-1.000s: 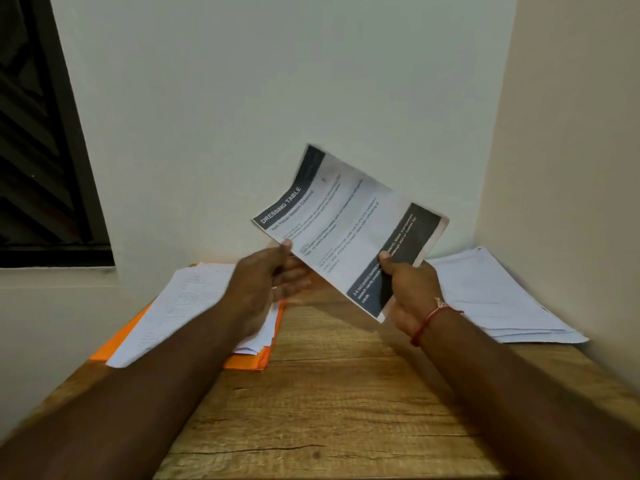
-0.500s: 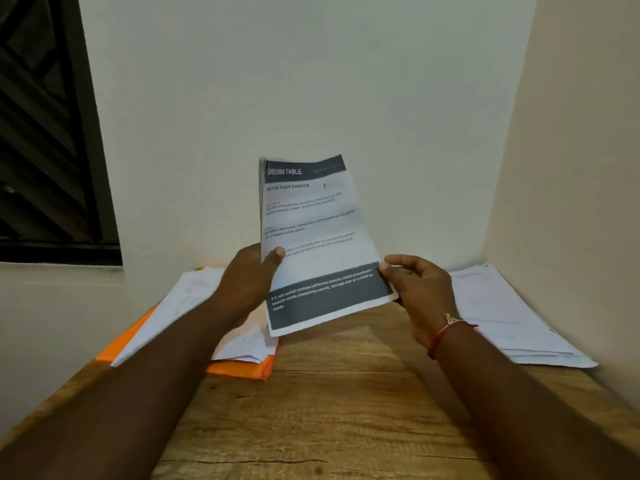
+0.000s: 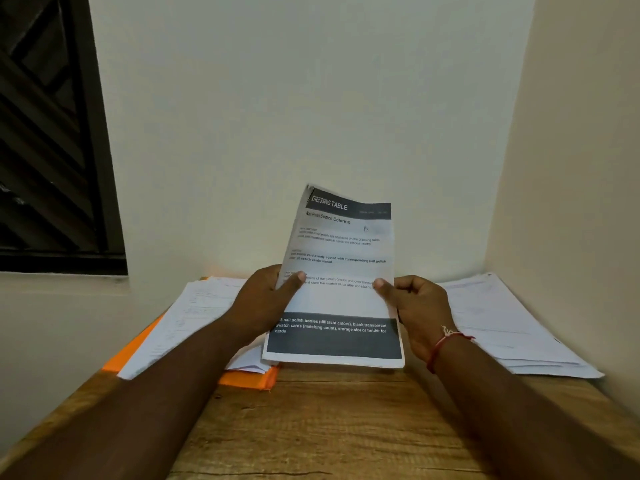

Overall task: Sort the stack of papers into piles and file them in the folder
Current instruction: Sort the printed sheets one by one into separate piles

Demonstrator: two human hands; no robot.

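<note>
Fingers (image 3: 298, 277) of left hand (image 3: 263, 301) & right hand (image 3: 417, 306) pinch 1 sheaf (image 3: 337, 299) btwn 2 piles (image 3: 194, 317) (image 3: 502, 323), 1 orange folder (image 3: 249, 380).

Printed sheet (image 3: 337, 282) now upright, right hand (image 3: 412, 306) back on its edge.

On my feed the surface (image 3: 346, 427) reads as brown wood with a clear grain and a dull, slightly rough finish. The folder (image 3: 247, 379) at its far left is smooth orange card or plastic; I cannot tell which. The printed sheet (image 3: 337, 271) held up in the middle is thin matt paper, white with flat dark-grey bands that take no shine, and the left pile (image 3: 180, 323) and right pile (image 3: 495, 317) are plain white paper too. A red thread band (image 3: 445, 342) circles the right wrist, and the wall (image 3: 294, 98) looks like matt painted plaster.
</note>
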